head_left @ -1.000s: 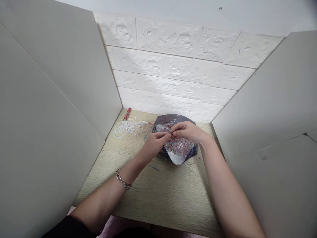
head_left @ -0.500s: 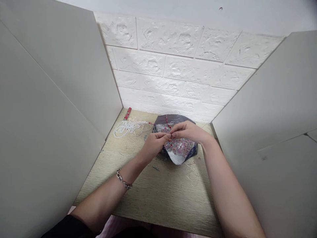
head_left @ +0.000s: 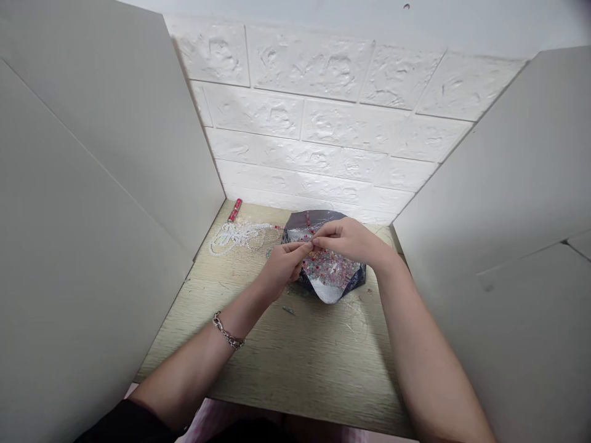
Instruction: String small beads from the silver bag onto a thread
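Observation:
My left hand [head_left: 282, 267] and my right hand [head_left: 353, 242] meet fingertip to fingertip, each in a pinch. Whatever lies between the fingertips is too small to make out. Below them stands an open bag [head_left: 329, 295], dark outside and silvery inside, its rim folded outward. Loose beads [head_left: 330, 269] in pink, red and clear fill it. A short row of red beads [head_left: 308, 219] runs over the bag's back flap, partly hidden behind my right fingers.
Left of the bag lie strands of white beads [head_left: 237, 237] and a red cylinder [head_left: 235, 210]. Fine clear thread [head_left: 357, 320] and a small thin scrap [head_left: 289, 311] rest on the wooden tabletop [head_left: 277, 363]. Grey panels flank both sides; a white brick-pattern wall [head_left: 318, 132] closes the back.
The whole view has shifted slightly. My fingertips stay together over the bag, with my right fingers a little differently bent. The bag and bead strands keep their places.

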A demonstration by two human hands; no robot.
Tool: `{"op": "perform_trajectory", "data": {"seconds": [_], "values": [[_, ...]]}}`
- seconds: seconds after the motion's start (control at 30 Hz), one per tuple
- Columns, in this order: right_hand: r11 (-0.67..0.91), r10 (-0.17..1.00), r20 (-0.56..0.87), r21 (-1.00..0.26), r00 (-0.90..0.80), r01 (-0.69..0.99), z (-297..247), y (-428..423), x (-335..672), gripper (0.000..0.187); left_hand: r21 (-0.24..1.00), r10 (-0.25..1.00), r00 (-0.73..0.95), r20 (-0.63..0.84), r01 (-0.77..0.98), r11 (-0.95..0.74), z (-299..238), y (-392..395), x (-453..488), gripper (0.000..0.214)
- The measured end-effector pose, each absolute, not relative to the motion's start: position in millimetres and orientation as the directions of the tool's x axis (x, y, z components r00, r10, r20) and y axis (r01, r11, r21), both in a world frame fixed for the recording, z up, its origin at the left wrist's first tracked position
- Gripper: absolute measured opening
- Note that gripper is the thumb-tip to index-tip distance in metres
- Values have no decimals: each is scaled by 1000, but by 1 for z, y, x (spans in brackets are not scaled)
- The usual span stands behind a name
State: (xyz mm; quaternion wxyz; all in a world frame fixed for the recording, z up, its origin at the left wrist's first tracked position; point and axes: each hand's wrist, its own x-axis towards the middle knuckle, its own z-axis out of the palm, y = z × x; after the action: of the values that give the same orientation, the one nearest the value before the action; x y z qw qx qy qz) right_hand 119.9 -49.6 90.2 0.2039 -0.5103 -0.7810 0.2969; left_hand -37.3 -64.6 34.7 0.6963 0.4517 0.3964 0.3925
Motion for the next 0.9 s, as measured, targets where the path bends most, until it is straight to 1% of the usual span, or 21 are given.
{"op": "perform_trajectory", "data": {"seconds": [0.13, 0.33, 0.43, 0.53, 0.67, 0.8, 0.87, 0.9], "values": [[314, 928, 56, -650, -368, 692, 94, -54, 119, 18, 935, 900, 391, -194, -203, 289, 39, -66, -36, 24], [349, 929, 104, -564, -355, 749, 99, -58, 117, 20, 943, 886, 421, -191, -170, 285, 40, -67, -35, 24], [371, 919, 95, -542, -383, 754, 100, -59, 116, 20, 937, 886, 429, -176, -201, 284, 38, -66, -36, 30], [381, 910, 83, -560, -407, 736, 102, -61, 118, 18, 935, 881, 445, -160, -218, 280, 37, -66, -36, 34], [360, 910, 50, -589, -412, 723, 104, -61, 124, 15, 945, 880, 452, -147, -199, 260, 41, -69, -36, 30], [314, 919, 16, -636, -395, 705, 101, -57, 130, 16, 956, 875, 464, -142, -164, 242, 43, -71, -35, 25], [270, 935, -20, -612, -355, 743, 95, -52, 133, 19, 957, 872, 472, -134, -167, 237, 44, -71, -35, 25], [241, 945, -47, -566, -322, 789, 91, -50, 135, 20, 957, 870, 475, -133, -167, 237, 44, -70, -34, 25]]}}
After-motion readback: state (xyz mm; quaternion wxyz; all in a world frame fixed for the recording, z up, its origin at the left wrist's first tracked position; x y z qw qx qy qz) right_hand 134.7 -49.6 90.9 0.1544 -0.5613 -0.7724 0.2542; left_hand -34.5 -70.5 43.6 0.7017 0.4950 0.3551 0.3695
